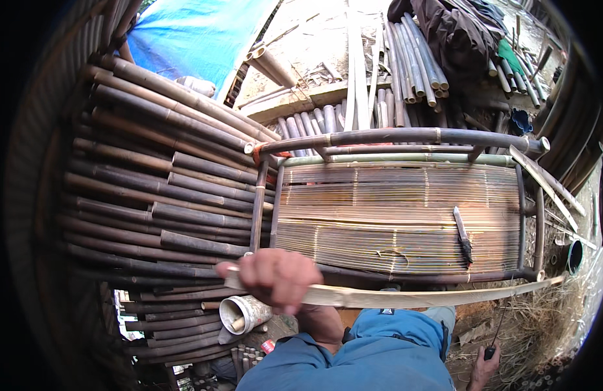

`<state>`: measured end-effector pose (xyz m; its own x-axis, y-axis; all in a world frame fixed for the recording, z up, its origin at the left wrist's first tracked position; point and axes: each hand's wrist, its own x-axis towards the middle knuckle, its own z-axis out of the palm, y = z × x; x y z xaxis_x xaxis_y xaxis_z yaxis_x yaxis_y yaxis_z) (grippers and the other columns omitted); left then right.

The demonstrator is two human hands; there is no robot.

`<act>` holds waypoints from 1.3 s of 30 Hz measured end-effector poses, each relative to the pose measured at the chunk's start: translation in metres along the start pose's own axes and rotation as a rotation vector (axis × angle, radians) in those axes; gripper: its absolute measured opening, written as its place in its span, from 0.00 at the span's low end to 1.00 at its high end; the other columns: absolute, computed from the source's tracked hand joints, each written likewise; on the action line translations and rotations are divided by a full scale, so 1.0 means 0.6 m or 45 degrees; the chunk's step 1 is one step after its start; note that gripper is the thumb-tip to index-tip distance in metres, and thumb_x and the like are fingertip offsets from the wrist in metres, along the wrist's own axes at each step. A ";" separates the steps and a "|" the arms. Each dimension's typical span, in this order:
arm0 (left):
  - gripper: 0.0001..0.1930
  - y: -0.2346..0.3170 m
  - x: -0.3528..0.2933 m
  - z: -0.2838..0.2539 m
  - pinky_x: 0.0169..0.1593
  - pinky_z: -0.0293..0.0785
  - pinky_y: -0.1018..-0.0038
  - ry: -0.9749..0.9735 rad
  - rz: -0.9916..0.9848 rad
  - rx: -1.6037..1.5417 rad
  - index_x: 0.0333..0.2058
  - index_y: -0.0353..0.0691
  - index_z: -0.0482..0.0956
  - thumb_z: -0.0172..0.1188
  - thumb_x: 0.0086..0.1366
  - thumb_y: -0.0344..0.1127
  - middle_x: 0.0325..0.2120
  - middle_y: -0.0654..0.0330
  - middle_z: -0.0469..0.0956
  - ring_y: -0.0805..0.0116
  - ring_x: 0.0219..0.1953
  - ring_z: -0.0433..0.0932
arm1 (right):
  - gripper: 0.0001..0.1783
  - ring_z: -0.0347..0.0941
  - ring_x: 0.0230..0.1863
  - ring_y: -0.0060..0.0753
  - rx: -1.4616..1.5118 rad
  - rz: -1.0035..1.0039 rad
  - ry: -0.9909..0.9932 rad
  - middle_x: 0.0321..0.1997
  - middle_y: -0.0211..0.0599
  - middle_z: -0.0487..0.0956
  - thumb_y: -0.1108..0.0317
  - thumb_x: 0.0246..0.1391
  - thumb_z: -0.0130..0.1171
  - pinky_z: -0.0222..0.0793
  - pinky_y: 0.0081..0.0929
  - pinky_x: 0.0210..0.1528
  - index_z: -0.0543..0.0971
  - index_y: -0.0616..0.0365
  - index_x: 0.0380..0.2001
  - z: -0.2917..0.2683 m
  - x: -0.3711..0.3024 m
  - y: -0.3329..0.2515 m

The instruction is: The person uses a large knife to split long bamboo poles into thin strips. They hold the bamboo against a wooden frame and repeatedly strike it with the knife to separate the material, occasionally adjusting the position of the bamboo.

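In front of my body my left hand (275, 277) is closed around one end of a long pale bamboo strip (406, 298). The strip runs across to the right, its far end reaching past the bench's right front corner. Low at the right, my right hand (485, 371) is closed on a black-handled knife (490, 352) whose thin blade points upward, seen nearly edge-on. Just beyond the strip stands a bamboo bench (353, 244) with a seat of narrow slats. A second knife (461, 234) with a dark wrapped handle lies on the slats toward the right.
Stacked dark bamboo poles (151, 176) fill the left side. A white bucket (245, 313) lies tipped near my left forearm. Bamboo shavings (523, 352) cover the ground at right. More poles (415, 58) and a blue tarp (194, 39) are beyond the bench.
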<state>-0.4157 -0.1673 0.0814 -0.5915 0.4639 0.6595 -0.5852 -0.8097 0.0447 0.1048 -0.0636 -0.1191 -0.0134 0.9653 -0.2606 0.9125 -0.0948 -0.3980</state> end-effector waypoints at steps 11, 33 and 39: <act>0.34 -0.266 -0.197 0.035 0.35 0.67 0.71 -0.196 -0.955 0.569 0.28 0.35 0.76 0.38 0.69 0.63 0.26 0.58 0.73 0.66 0.28 0.70 | 0.26 0.78 0.42 0.53 -0.108 0.149 -0.460 0.37 0.54 0.80 0.59 0.39 0.65 0.71 0.42 0.43 0.78 0.64 0.41 0.005 0.014 0.046; 0.16 -0.758 -0.389 0.560 0.32 0.64 0.78 -0.609 -0.372 0.517 0.35 0.39 0.73 0.44 0.73 0.45 0.25 0.64 0.70 0.78 0.27 0.66 | 0.18 0.75 0.28 0.42 1.012 1.213 0.393 0.27 0.45 0.76 0.59 0.52 0.61 0.69 0.36 0.31 0.74 0.64 0.36 0.203 -0.657 0.323; 0.13 -0.753 -0.412 0.587 0.33 0.64 0.78 -0.683 -0.512 0.417 0.38 0.38 0.73 0.46 0.72 0.42 0.26 0.64 0.71 0.76 0.28 0.68 | 0.12 0.68 0.16 0.21 1.363 0.844 0.834 0.17 0.29 0.70 0.62 0.59 0.55 0.64 0.23 0.19 0.70 0.60 0.36 0.038 -0.609 0.201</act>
<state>0.1901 -0.0428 0.1627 0.0344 0.5760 0.8167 -0.4546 -0.7188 0.5260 0.2107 -0.4331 -0.0919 0.7470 0.5780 -0.3285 -0.0751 -0.4176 -0.9055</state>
